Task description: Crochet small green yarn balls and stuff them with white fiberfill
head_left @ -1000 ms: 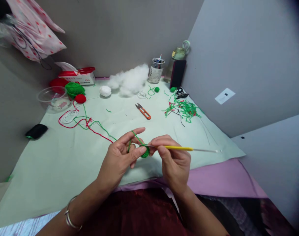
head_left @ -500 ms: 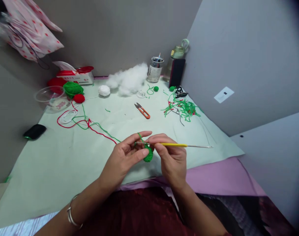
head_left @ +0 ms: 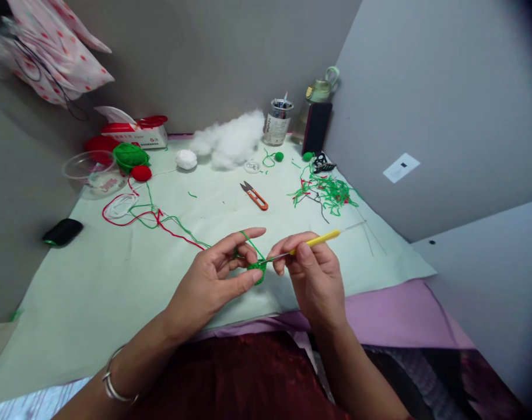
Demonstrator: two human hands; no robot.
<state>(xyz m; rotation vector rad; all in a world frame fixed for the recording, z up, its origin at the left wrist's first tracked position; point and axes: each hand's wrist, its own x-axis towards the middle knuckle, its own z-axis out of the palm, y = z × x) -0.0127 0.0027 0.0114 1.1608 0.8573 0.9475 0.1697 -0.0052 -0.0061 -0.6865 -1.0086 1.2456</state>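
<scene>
A small green crochet piece is pinched between the thumb and fingers of my left hand. Green yarn runs taut from the raised left index finger down to the piece. My right hand grips a crochet hook by its yellow handle. The hook's metal shaft slants down to the left, and its tip meets the top edge of the green piece; the fingers partly hide the piece. Green and red strands trail from behind my left hand across the cloth.
Orange thread snips lie beyond my hands. White stuffing, a white yarn ball, a green skein and a plastic tub stand toward the back. Yarn scraps are heaped at right, near a phone.
The hook has swung from nearly level to a slant, handle end raised, tip now at the piece. My right hand has shifted slightly right; my left hand and the piece moved slightly left.
</scene>
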